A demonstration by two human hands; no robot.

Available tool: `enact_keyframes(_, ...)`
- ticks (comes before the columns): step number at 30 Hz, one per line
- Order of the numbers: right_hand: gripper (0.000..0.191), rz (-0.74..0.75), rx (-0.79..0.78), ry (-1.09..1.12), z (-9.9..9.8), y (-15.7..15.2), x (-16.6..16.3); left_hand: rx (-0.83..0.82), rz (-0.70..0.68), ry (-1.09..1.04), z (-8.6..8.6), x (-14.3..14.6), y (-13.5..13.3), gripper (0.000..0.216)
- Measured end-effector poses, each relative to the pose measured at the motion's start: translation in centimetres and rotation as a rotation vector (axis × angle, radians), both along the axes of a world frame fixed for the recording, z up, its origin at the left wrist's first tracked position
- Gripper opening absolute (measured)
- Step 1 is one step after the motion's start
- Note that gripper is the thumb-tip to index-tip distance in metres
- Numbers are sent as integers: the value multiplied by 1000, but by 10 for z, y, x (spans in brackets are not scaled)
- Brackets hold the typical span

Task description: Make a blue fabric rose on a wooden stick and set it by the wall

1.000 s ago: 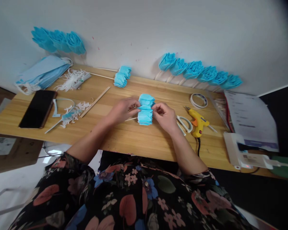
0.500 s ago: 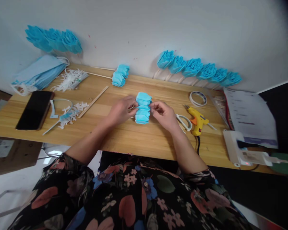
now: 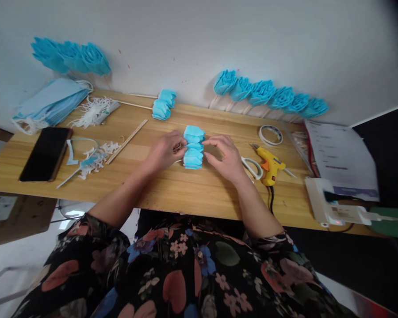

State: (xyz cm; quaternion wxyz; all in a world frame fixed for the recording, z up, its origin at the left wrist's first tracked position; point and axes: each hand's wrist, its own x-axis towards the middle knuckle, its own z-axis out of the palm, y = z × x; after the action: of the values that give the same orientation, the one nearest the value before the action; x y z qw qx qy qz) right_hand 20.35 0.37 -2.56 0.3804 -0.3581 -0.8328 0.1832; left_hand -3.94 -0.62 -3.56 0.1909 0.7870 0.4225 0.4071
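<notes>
A pleated light-blue mask bundle (image 3: 193,148) lies on the wooden table (image 3: 185,190) in front of me, pinched at its waist. My left hand (image 3: 166,152) grips its left side with fingers curled, together with a thin wooden stick that shows beside the palm. My right hand (image 3: 226,157) pinches the bundle's right side with fingers pressed together.
White scissors (image 3: 252,167) and a yellow glue gun (image 3: 268,164) lie right of my hand, a tape roll (image 3: 270,134) behind them. A phone (image 3: 44,153), mask stack (image 3: 49,104), scraps (image 3: 94,159) and sticks lie left. Blue flowers (image 3: 268,95) lean on the wall. Another folded bundle (image 3: 162,106) sits behind.
Both hands have shifted slightly on the bundle, the right one now closing over its waist. The view has drifted a little.
</notes>
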Motion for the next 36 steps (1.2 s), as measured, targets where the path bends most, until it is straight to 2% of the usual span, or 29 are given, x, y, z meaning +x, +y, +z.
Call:
enact_keyframes(4, 18, 20, 43, -27, -4, 3, 1, -18, -51, -16, 2, 0, -1, 13)
enact_keyframes(10, 15, 12, 16, -47, -6, 1, 0, -27, -82, -18, 2, 1, -1, 11)
enact_keyframes(14, 4, 11, 32, -39, -9, 2, -1, -55, -120, -17, 9, 3, -6, 11)
enact_keyframes(19, 6, -17, 47, -5, -9, 5, 0, -102, -180, -66, 19, 2, -10, 11)
enact_keyframes(23, 5, -42, 35, 30, -8, 4, 0, -85, -189, 2, 16, -1, -7, 17)
enact_keyframes(28, 6, -23, 27, 34, -8, 2, -1, -26, -138, 77, 11, -1, -5, 13)
enact_keyframes(36, 10, -8, 36, 62, -8, 2, -2, -23, -144, 25, 9, 1, -3, 4)
